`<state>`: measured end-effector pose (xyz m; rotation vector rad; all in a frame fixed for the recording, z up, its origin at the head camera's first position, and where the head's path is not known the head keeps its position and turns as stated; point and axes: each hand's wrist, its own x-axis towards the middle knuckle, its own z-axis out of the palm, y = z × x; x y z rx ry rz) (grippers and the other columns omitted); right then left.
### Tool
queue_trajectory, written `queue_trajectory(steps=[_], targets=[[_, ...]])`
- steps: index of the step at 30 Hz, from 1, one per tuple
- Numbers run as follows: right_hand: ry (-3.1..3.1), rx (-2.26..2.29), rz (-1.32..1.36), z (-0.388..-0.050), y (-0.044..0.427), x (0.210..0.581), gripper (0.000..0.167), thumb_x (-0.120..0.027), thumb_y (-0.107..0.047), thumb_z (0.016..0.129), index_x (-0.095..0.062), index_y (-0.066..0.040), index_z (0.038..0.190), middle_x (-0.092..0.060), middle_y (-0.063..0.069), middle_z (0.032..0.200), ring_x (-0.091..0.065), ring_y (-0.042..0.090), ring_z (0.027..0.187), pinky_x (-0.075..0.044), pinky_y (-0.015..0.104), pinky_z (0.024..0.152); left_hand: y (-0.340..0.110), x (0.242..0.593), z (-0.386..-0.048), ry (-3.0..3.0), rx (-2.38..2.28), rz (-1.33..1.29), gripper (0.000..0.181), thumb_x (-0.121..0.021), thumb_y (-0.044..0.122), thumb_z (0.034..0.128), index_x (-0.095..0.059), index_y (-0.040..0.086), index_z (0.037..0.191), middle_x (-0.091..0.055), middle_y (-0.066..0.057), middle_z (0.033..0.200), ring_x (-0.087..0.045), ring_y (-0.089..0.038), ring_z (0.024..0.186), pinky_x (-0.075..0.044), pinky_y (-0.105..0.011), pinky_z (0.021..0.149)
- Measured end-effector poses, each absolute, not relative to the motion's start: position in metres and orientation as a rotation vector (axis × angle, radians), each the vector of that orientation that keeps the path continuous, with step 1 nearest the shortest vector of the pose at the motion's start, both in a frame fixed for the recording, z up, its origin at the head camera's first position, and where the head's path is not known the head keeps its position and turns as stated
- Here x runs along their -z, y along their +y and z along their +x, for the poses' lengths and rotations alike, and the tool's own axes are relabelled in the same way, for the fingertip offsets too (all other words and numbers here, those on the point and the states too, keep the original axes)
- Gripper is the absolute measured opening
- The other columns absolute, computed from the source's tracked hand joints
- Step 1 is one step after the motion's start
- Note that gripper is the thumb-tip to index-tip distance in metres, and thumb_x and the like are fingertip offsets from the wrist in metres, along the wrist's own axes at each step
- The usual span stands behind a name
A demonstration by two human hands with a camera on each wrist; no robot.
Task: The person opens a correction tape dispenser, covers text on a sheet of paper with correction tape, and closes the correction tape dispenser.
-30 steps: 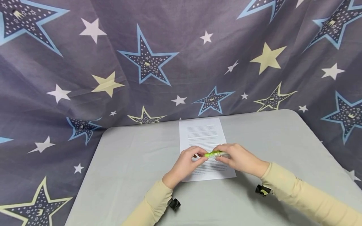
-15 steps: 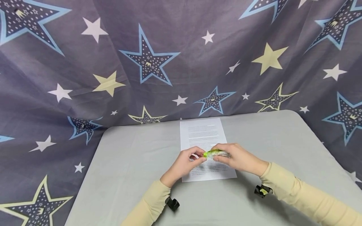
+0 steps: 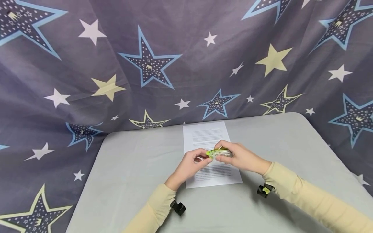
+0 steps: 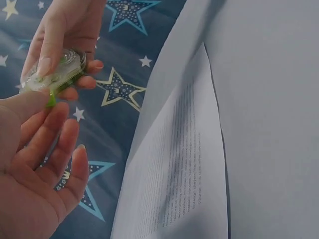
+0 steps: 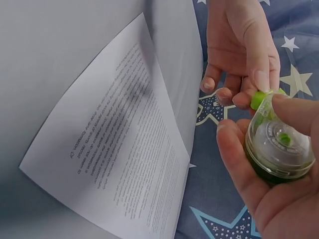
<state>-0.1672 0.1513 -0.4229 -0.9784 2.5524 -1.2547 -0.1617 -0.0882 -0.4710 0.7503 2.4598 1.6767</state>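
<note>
A clear and green correction tape dispenser [image 3: 220,153] is held above the printed sheet [image 3: 201,131]. My right hand [image 3: 244,157] grips its rounded body, thumb on the clear side, as the right wrist view shows. The left hand [image 3: 189,166] pinches the green piece [image 5: 258,100] at the narrow end between thumb and index finger. In the left wrist view, the other fingers of that hand are spread loosely below the dispenser [image 4: 62,72]. Whether the green piece is apart from the body cannot be told.
The sheet lies flat on a grey table [image 3: 140,161], reaching near its back edge. A dark curtain [image 3: 180,68] with stars hangs behind and beside the table. Black wrist camera mounts [image 3: 178,207] sit under both sleeves.
Both hands keep hold of the dispenser. The right hand has risen slightly with it, and the head view has shifted a little.
</note>
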Motion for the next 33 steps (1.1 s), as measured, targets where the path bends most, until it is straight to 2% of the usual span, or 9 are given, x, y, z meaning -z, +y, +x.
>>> queue_trajectory(steps=[4,11,15,18,21,26,33], targets=[[2.524,1.240,-0.981,-0.168,0.153,0.423,0.019,-0.074,-0.020,0.098,-0.065,-0.021,0.114,-0.067,-0.008,0.087,-0.059,0.009,0.072,-0.050,0.029,0.067,-0.091,0.472,-0.162,2.464,-1.628,0.783,0.013,-0.074,0.013,0.0978,-0.075,0.005,0.108,-0.076,-0.007,0.101,-0.070,-0.014,0.094,-0.057,-0.028,0.081],[2.589,1.242,-0.969,-0.175,0.165,0.423,0.022,-0.075,-0.016,0.097,-0.067,-0.016,0.117,-0.071,-0.004,0.104,-0.062,0.011,0.087,-0.052,0.032,0.080,-0.110,0.480,-0.171,2.559,-1.486,0.753,0.016,-0.072,0.016,0.0997,-0.076,0.006,0.112,-0.076,-0.001,0.102,-0.069,-0.012,0.094,-0.055,-0.026,0.078],[2.630,1.223,-0.936,-0.179,0.172,0.426,0.026,-0.073,-0.015,0.098,-0.063,-0.015,0.122,-0.073,0.000,0.106,-0.064,0.011,0.089,-0.053,0.033,0.080,-0.131,0.487,-0.179,2.729,-1.337,0.708,0.013,-0.073,0.013,0.0986,-0.076,0.005,0.109,-0.076,-0.001,0.099,-0.069,-0.015,0.091,-0.055,-0.029,0.079],[2.591,1.243,-0.934,-0.181,0.175,0.430,0.030,-0.070,-0.013,0.100,-0.056,-0.013,0.126,-0.074,0.008,0.109,-0.069,0.011,0.086,-0.055,0.033,0.076,-0.144,0.493,-0.181,2.857,-1.132,0.698,0.015,-0.075,0.013,0.0968,-0.075,0.006,0.110,-0.074,-0.003,0.099,-0.069,-0.019,0.092,-0.056,-0.035,0.082],[2.571,1.252,-0.991,-0.186,0.174,0.435,0.031,-0.069,-0.011,0.101,-0.053,-0.013,0.127,-0.073,0.007,0.106,-0.070,0.012,0.082,-0.057,0.032,0.073,-0.152,0.497,-0.181,2.942,-0.887,0.699,0.023,-0.078,0.019,0.0945,-0.073,0.009,0.114,-0.072,-0.006,0.107,-0.067,-0.024,0.100,-0.055,-0.042,0.087],[2.615,1.150,-1.109,-0.196,0.167,0.441,0.029,-0.072,-0.012,0.099,-0.058,-0.016,0.124,-0.070,-0.004,0.100,-0.064,0.009,0.082,-0.055,0.032,0.077,-0.155,0.501,-0.179,2.978,-0.653,0.678,0.045,-0.082,0.033,0.0912,-0.068,0.009,0.127,-0.067,-0.013,0.124,-0.060,-0.033,0.116,-0.052,-0.050,0.094],[2.612,1.114,-1.087,-0.213,0.151,0.453,0.029,-0.074,-0.014,0.098,-0.063,-0.016,0.124,-0.073,-0.002,0.104,-0.064,0.013,0.086,-0.054,0.037,0.081,-0.154,0.507,-0.183,3.010,-0.514,0.670,0.067,-0.081,0.047,0.0895,-0.061,0.009,0.141,-0.057,-0.019,0.143,-0.052,-0.038,0.132,-0.047,-0.057,0.099]])
